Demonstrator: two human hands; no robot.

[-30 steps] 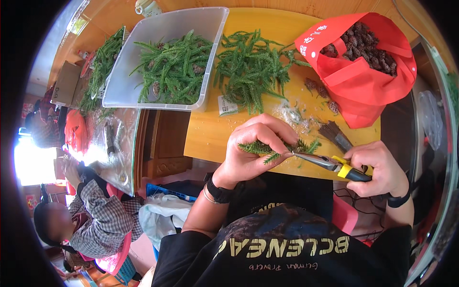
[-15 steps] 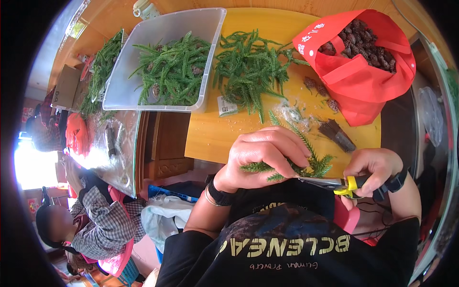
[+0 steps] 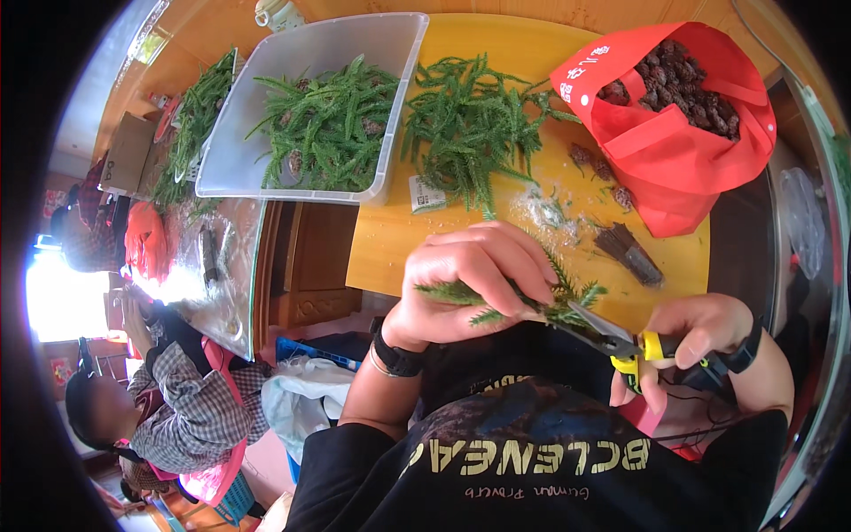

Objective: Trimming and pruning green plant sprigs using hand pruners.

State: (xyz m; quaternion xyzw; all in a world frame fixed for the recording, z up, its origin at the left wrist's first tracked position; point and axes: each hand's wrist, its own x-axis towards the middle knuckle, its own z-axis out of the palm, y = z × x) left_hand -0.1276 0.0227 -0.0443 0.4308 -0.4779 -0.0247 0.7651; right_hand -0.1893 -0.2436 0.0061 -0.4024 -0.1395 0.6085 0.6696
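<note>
My left hand (image 3: 474, 279) is closed around a green artificial pine sprig (image 3: 581, 301) near the table's front edge. Its needled tips stick out on both sides of my fingers. In my right hand (image 3: 691, 328) is a pair of long-nose pliers (image 3: 612, 340) with yellow and black handles. The jaws are spread and point left, their tips beside my left fingertips at the sprig's stem. Whether they touch the stem is hidden by my fingers.
On the yellow table (image 3: 390, 248) lie a pile of green sprigs (image 3: 474, 124), a bundle of thin brown stems (image 3: 625, 253) and loose pine cones (image 3: 603, 168). A clear bin (image 3: 213, 182) holds sprigs and cones; a red bag (image 3: 674, 177) holds cones. A person (image 3: 186, 408) sits at left.
The pliers' jaws have opened from nearly closed, and the handles have spread. My left hand has shifted slightly left and up with the sprig.
</note>
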